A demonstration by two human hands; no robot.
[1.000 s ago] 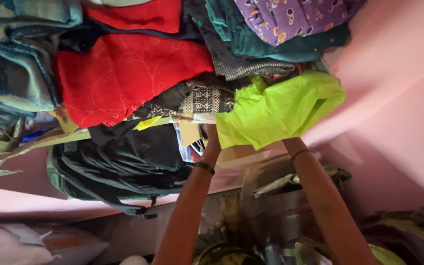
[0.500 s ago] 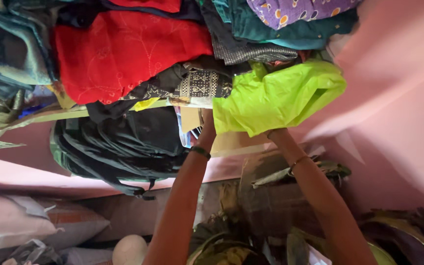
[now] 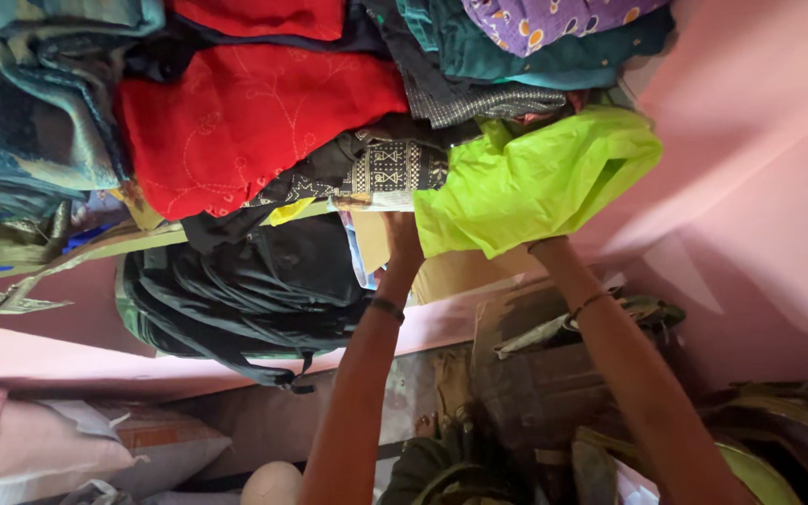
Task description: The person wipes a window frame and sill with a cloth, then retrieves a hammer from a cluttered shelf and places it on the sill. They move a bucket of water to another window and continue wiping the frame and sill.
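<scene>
A lime-green cloth bundle (image 3: 535, 178) sits at the right end of a high shelf crammed with folded clothes. My right hand is buried under its lower edge, so only the wrist (image 3: 554, 254) with a thin bangle shows. My left hand (image 3: 402, 236) reaches up at the bundle's left edge, below a black-and-white patterned cloth (image 3: 385, 173); its fingertips are hidden in the pile. A dark band circles my left wrist.
Red cloth (image 3: 254, 122), blue-teal fabric (image 3: 39, 112), teal and purple spotted clothes (image 3: 554, 28) fill the shelf. A black backpack (image 3: 245, 290) hangs off the shelf edge at the left. Pink wall (image 3: 759, 168) on the right; pillows (image 3: 39, 449) and metal vessels (image 3: 535, 374) below.
Both arms have stayed raised at the green bundle, which sits a little higher and further into the pile. The view has drifted slightly right.
</scene>
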